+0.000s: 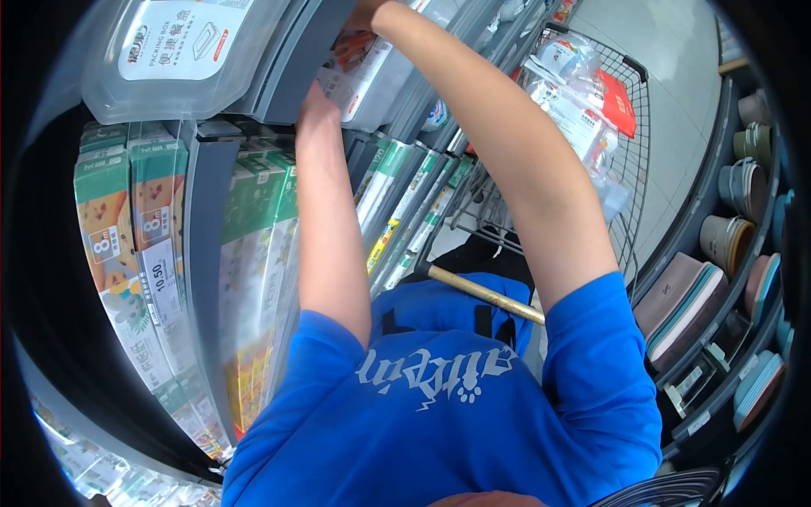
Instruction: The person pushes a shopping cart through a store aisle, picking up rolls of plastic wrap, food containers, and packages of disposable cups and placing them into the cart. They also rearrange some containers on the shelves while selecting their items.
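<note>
My left hand reaches up into the shelf beside a grey divider. Its fingers are hidden among the packages, so its grip does not show. Right by it is a clear plastic pack with a white printed label. My right hand lies at the top edge of the view, past the bent wrist, with its fingers mostly out of sight. Between the two hands a reddish-orange item shows behind clear plastic; its kind cannot be made out. Whether either hand holds something is hidden.
Clear packing boxes stand on the upper left shelf, above green-topped cartons. A wire shopping cart with bagged goods is at the upper right. Buckets and bins line the right shelf. A wooden-looking handle crosses near my waist.
</note>
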Available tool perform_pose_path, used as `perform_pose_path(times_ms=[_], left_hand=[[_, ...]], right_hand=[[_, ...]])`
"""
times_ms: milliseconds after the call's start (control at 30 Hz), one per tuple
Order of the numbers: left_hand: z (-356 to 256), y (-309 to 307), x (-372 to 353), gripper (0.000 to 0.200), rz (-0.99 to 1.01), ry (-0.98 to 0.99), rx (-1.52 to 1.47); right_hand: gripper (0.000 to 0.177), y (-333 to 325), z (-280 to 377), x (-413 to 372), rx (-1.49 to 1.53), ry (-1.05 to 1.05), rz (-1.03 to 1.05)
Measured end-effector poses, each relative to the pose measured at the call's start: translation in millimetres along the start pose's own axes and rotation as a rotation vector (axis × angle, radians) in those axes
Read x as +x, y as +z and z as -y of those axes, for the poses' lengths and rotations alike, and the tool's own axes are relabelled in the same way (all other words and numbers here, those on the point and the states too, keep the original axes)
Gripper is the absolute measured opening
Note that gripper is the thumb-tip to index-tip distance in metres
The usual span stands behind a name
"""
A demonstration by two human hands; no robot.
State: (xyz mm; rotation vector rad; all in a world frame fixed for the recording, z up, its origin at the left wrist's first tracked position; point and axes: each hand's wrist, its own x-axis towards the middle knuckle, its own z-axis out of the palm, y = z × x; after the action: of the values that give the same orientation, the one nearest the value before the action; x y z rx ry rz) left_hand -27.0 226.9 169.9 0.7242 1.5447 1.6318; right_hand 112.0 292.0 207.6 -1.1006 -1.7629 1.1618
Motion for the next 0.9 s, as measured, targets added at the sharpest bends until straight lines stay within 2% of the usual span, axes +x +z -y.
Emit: perform_pose_path(times_ms=[167, 433, 567, 633, 700, 733, 767, 833, 867, 900], left_hand=[[1, 7, -17, 0.04, -0.051, 0.066, 0.054], [-5, 2, -19, 0.045, 0.016, 0.032, -0.011], [-10, 0, -23, 0.048, 0.085, 0.056, -0.078], [-11, -4, -42, 0.049, 0.16, 0.12, -0.113], [-16, -11, -76, 0.05, 0.228, 0.293, 0.128], [-23, -15, -94, 0.055, 0.242, 0.424, 0.534], [-29, -18, -113, 0.059, 0.215, 0.579, 0.926], [-24, -28, -124, 0.062, 0.385, 0.78, 1.173], [-20, -32, -126, 0.064, 0.464, 0.877, 1.295], [-17, -32, -125, 0.063, 0.458, 0.877, 1.316]], right_hand=[[0.044, 5, 0, 5, -0.003, 0.003, 0.003], [0.044, 10, 3, 0, -0.024, 0.006, -0.02], [0.044, 18, -5, -38, -0.061, 0.017, -0.08], [0.044, 13, -9, -83, -0.106, -0.049, -0.24], [0.052, 5, -2, -159, -0.216, -0.239, -0.612], [0.052, -8, 3, -198, -0.072, -0.104, -0.702], [0.045, -16, -27, -227, -0.021, -0.16, -0.857], [0.043, -26, -77, -303, -0.051, 0.174, -1.095], [0.047, -30, -124, -343, -0.264, 0.382, -1.112], [0.057, -30, -175, -387, -0.425, 0.516, -1.097]])
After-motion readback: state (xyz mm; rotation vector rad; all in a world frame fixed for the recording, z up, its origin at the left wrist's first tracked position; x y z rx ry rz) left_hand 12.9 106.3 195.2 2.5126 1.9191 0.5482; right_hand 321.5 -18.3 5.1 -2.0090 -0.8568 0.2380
